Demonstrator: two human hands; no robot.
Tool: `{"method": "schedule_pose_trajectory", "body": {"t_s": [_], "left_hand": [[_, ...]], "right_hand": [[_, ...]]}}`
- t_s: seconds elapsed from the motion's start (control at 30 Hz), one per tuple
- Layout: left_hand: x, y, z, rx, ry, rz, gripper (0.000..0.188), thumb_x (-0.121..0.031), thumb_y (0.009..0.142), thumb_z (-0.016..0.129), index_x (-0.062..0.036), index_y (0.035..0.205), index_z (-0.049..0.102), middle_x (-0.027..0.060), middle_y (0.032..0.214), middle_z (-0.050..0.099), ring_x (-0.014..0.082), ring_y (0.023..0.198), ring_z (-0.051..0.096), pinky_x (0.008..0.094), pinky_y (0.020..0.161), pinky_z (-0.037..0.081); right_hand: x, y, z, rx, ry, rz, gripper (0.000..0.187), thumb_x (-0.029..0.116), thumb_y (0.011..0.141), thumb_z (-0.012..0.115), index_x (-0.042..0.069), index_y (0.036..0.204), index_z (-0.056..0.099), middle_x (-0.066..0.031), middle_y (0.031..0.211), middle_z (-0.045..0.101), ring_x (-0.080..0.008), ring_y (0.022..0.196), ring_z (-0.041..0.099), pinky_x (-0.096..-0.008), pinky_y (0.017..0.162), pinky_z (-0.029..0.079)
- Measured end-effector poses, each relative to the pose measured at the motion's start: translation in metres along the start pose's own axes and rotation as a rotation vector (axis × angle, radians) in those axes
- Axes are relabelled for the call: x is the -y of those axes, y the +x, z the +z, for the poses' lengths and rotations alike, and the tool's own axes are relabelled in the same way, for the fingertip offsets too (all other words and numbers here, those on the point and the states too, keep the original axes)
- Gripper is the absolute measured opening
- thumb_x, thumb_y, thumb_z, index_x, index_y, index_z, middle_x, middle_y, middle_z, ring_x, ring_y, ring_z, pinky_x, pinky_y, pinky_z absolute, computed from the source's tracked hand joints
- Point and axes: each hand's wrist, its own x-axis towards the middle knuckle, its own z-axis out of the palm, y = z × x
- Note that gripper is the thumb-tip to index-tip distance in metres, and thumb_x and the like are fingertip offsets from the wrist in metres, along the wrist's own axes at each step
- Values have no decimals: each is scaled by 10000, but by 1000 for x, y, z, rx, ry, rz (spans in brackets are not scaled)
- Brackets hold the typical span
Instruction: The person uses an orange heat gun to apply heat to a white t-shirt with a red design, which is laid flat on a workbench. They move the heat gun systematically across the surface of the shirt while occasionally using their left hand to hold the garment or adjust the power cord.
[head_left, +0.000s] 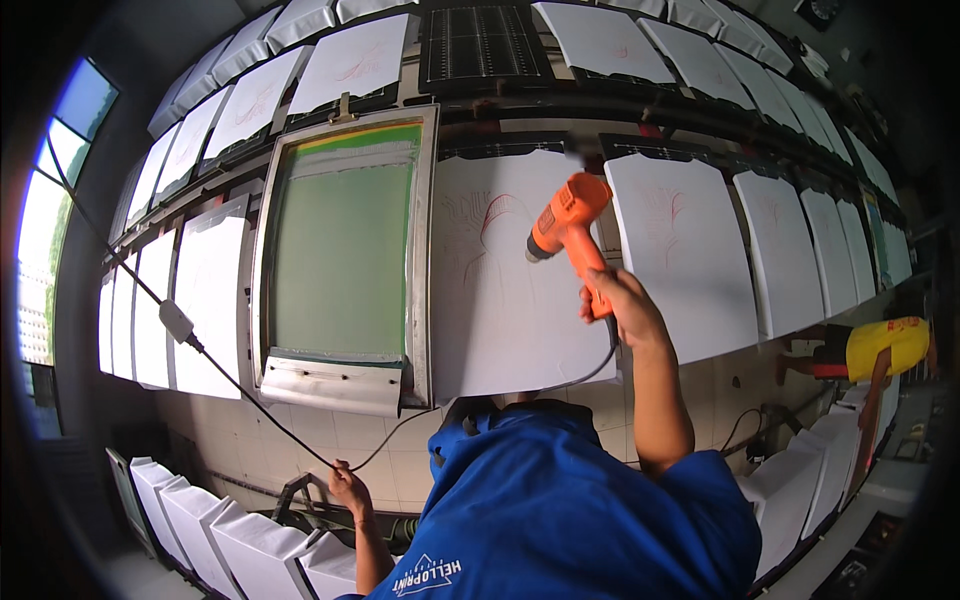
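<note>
My right hand (622, 303) is wrapped round the grip of an orange heat gun (574, 215). Its dark nozzle points left and downward over a white fabric panel (510, 330) printed with faint red lines. From the grip, a dark cord loops down past the panel's near edge. Low on the left, my left hand (349, 487) pinches a black power cable (255, 399). That cable runs up and left through a white plug connector (177, 321). Just left of the panel lies a metal-framed printing screen (343, 240) with green mesh, a squeegee (334, 378) along its near end.
Rows of white fabric panels on boards (680, 240) stretch left, right and beyond. A bare black board (480, 45) stands at the far side. More covered boards (250, 545) stand behind me. A person in a yellow top (885, 348) is at the right.
</note>
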Motion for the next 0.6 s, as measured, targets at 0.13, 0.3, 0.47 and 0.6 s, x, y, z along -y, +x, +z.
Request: {"method": "schedule_pose_trajectory", "body": {"t_s": [0.13, 0.3, 0.47, 0.6], "left_hand": [[-36, -49, 22, 34, -114, -55, 411, -282, 1021, 441, 30, 797, 589, 139, 693, 608, 241, 651, 572, 365, 627, 440], [-8, -41, 55, -121, -458, -208, 365, -309, 1018, 453, 8, 906, 597, 75, 696, 572, 173, 674, 577, 325, 624, 449], [-20, 35, 31, -245, -156, -313, 316, -275, 975, 492, 23, 978, 598, 133, 725, 600, 226, 676, 601, 350, 657, 468], [15, 123, 14, -361, 121, -142, 270, -229, 944, 507, 21, 964, 609, 220, 788, 631, 381, 720, 609, 429, 675, 466]], "right_hand": [[41, 72, -8, -17, 16, -49, 436, 368, 907, 619, -38, 1058, 559, -48, 762, 579, -135, 624, 594, -273, 563, 507], [51, 145, -9, 46, -101, -40, 372, 379, 899, 619, 11, 895, 563, -50, 786, 565, -149, 656, 611, -270, 577, 519], [40, 165, 1, -24, -147, -51, 368, 373, 890, 638, 12, 918, 568, -38, 777, 555, -129, 640, 595, -255, 542, 502], [39, 167, 9, -50, -128, -46, 334, 354, 890, 651, 35, 943, 569, -34, 769, 555, -127, 632, 598, -249, 534, 500]]}}
